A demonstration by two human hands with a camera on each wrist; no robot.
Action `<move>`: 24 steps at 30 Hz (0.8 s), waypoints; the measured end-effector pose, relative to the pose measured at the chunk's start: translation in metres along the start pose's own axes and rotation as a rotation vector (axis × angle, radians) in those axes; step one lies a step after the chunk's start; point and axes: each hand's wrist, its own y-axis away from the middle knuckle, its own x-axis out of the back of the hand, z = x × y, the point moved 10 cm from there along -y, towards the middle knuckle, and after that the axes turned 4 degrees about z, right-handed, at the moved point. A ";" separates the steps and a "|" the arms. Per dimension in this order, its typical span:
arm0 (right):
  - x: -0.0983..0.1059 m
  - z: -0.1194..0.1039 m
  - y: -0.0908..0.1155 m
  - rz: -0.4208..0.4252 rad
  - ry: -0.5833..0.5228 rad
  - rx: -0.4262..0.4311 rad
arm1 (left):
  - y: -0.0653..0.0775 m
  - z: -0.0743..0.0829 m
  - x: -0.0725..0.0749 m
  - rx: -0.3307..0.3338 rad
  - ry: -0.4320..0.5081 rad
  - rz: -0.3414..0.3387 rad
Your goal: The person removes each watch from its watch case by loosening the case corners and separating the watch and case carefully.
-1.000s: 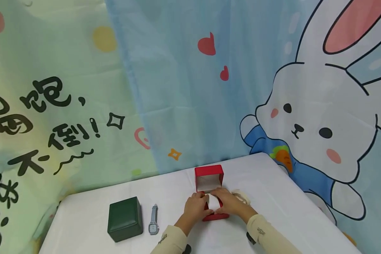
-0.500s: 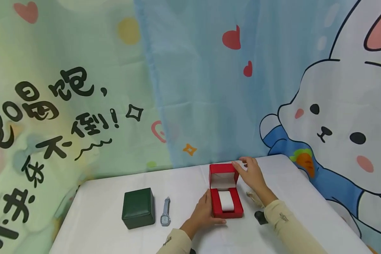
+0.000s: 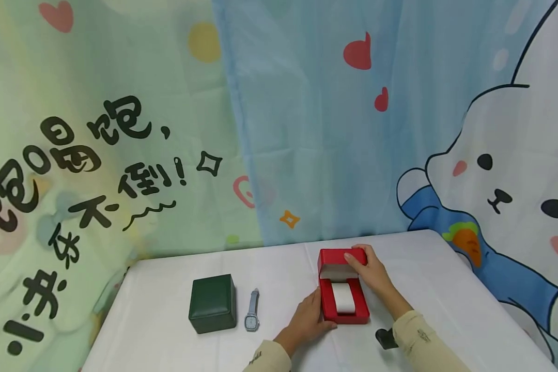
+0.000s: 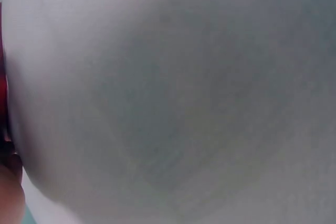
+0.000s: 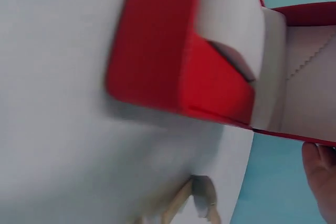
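In the head view a red watch box (image 3: pixel 365 313) stands on the table with its lid (image 3: pixel 337 256) raised and leaning forward. A white watch cushion (image 3: pixel 343 298) sits in its base. My right hand (image 3: pixel 371 273) pinches the lid's right side, thumb at the front and fingers behind. My left hand (image 3: pixel 309 319) rests against the base's left wall, its fingers along that side and the thumb near the front corner. In the right wrist view the lid's pale lining (image 5: pixel 310 77) faces the camera. The left wrist view is mostly a blurred pale surface, with a red strip at the left edge.
A dark green box (image 3: pixel 212 304), closed, stands to the left. Between it and my left hand lies a pale blue-grey wristwatch (image 3: pixel 252 312). A beige looped thing (image 5: pixel 191 198) lies on the white table (image 3: pixel 167 305), right of the red box. A printed curtain (image 3: pixel 302 155) hangs behind.
Both hands have left the white cushion. My left hand has gone to the box's left side, my right hand to the lid, which has swung forward a little. The head view has turned left.
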 end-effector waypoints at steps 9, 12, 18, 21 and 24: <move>0.000 0.006 0.024 0.041 -0.031 0.095 | -0.008 -0.010 -0.001 0.049 0.110 -0.007; 0.000 0.009 0.027 0.068 -0.039 0.138 | -0.011 -0.013 0.000 0.073 0.155 -0.008; -0.003 0.017 0.037 0.112 -0.017 0.267 | -0.011 -0.017 0.003 0.092 0.213 0.000; -0.007 0.020 0.044 0.136 0.041 0.361 | -0.012 -0.015 0.010 0.081 0.214 0.015; -0.011 0.020 0.049 0.166 0.125 0.458 | -0.014 -0.015 0.018 0.081 0.181 0.033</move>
